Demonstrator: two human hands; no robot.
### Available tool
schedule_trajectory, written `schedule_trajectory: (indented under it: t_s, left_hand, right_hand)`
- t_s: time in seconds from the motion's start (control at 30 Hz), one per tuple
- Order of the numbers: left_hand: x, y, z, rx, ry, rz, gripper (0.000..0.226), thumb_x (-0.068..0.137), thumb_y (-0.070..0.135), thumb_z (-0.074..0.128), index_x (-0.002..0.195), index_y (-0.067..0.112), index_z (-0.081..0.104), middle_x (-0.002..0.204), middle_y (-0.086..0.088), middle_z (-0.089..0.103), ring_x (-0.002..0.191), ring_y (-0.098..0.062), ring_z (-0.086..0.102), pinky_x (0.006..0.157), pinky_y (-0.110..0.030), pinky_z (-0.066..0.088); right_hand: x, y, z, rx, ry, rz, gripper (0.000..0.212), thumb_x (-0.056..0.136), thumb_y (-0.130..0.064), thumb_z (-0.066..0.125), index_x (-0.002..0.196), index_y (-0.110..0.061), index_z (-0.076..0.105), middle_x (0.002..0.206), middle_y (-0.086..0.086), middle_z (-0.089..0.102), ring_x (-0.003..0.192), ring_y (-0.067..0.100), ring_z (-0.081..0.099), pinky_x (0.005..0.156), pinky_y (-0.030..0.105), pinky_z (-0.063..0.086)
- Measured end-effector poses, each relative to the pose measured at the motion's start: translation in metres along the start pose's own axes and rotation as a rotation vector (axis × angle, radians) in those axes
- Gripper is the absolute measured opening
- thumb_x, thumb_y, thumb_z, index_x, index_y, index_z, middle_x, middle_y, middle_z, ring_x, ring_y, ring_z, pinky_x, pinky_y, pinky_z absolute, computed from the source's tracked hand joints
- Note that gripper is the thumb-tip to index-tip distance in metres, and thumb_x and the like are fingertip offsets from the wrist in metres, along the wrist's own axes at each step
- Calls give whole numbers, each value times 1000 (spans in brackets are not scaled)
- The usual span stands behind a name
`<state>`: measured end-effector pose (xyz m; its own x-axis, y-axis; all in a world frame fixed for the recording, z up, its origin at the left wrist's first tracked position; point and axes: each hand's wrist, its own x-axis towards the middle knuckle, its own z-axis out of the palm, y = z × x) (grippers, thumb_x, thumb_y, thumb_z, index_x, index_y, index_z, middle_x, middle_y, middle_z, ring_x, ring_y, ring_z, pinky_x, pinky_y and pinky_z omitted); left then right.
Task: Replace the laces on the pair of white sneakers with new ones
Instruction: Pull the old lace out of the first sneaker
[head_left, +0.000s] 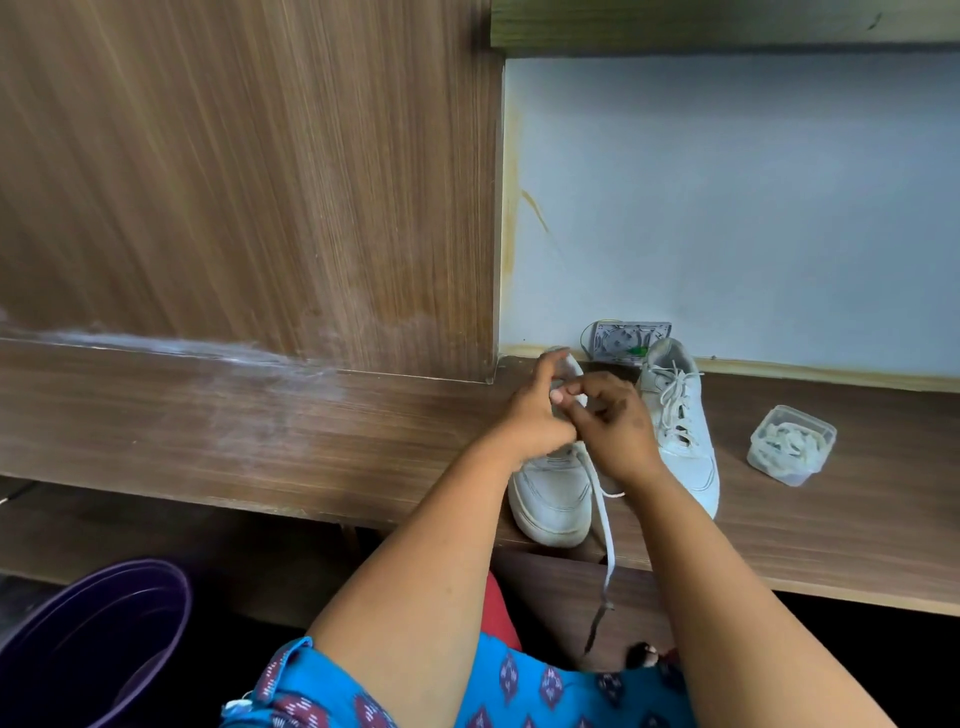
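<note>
Two white sneakers stand side by side on a wooden shelf (260, 441), toes toward me. Both my hands work over the left sneaker (553, 499). My left hand (535, 410) has its fingers curled at the shoe's upper part, and my right hand (615, 421) pinches there with thumb and forefinger; what they pinch is hidden between them. A loose white lace (605, 530) trails from under my hands, over the shelf edge, and hangs down. The right sneaker (680, 431) is fully laced and untouched.
A clear plastic tub (792, 444) holding coiled white laces sits to the right of the shoes. A small grey box with wires (631, 338) leans on the pale wall behind them. A wooden panel rises at the left. A purple bucket (93, 639) stands below left.
</note>
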<state>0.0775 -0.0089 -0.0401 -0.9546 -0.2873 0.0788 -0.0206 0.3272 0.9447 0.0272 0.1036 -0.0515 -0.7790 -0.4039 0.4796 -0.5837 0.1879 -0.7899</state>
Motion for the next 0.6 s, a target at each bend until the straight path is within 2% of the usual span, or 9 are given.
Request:
schedule_trajectory:
  t_s: [0.1, 0.2, 0.23, 0.27, 0.33, 0.37, 0.43, 0.53, 0.6]
  left_hand:
    - [-7, 19, -2, -559, -62, -196, 20, 96, 3, 47, 105, 9, 63, 75, -2, 56, 56, -8, 55, 59, -23, 43]
    - [-5, 20, -30, -864, 323, -367, 22, 97, 16, 45, 80, 10, 58, 50, 4, 41, 36, -7, 34, 40, -21, 29]
    - [-6, 23, -41, -768, 526, -376, 20, 97, 21, 46, 83, 11, 56, 55, 2, 46, 40, -10, 37, 40, -20, 29]
    - [-6, 20, -48, -499, 709, -370, 20, 96, 27, 46, 88, 13, 56, 67, -1, 55, 52, -16, 48, 46, -21, 36]
    - [-11, 14, -53, 216, 832, -327, 24, 95, 38, 49, 98, 15, 58, 99, -6, 62, 90, -26, 58, 71, -30, 41]
    - [-13, 12, -51, 483, 743, -314, 25, 92, 40, 52, 102, 18, 58, 110, -6, 59, 104, -28, 54, 80, -33, 39]
    - [-14, 7, -39, 779, 444, -238, 31, 86, 47, 60, 109, 27, 59, 124, -1, 45, 119, -26, 38, 93, -39, 33]
    - [-12, 2, -15, 901, 48, -53, 48, 72, 54, 71, 115, 36, 60, 130, 7, 36, 126, -22, 26, 104, -45, 25]
    - [-8, 0, -4, 947, -28, -12, 49, 66, 54, 75, 108, 32, 62, 133, 5, 34, 126, -23, 24, 109, -50, 21]
  right_hand:
    - [5, 0, -6, 156, 96, 94, 22, 89, -45, 59, 85, -28, 72, 94, -2, 67, 94, 20, 63, 79, 36, 51]
    - [5, 16, -16, -55, 56, 121, 17, 95, -31, 53, 96, -30, 70, 100, 5, 64, 82, 14, 59, 69, 16, 43]
    - [3, 21, -15, -165, -35, 95, 21, 96, -22, 51, 103, -29, 70, 103, 7, 61, 81, 12, 55, 67, 15, 39]
    - [0, 25, -13, -243, -139, 63, 27, 97, -13, 49, 110, -26, 69, 106, 9, 57, 84, 12, 53, 72, 14, 36]
    - [-6, 30, -7, -342, -305, 46, 35, 96, -4, 46, 116, -20, 69, 112, 10, 49, 97, 17, 51, 86, 15, 34]
    - [-6, 32, -4, -371, -343, 53, 34, 95, -4, 47, 116, -18, 69, 114, 10, 47, 102, 20, 52, 92, 16, 34]
    - [-7, 30, -1, -375, -334, 99, 27, 95, -9, 52, 114, -15, 70, 117, 11, 47, 108, 22, 54, 94, 18, 34]
    - [-5, 23, -1, -338, -276, 135, 27, 94, -10, 53, 117, -9, 68, 116, 11, 53, 108, 24, 56, 90, 16, 33]
    - [-4, 20, -4, -334, -264, 145, 29, 94, -10, 52, 118, -9, 67, 117, 13, 57, 110, 26, 56, 91, 21, 36]
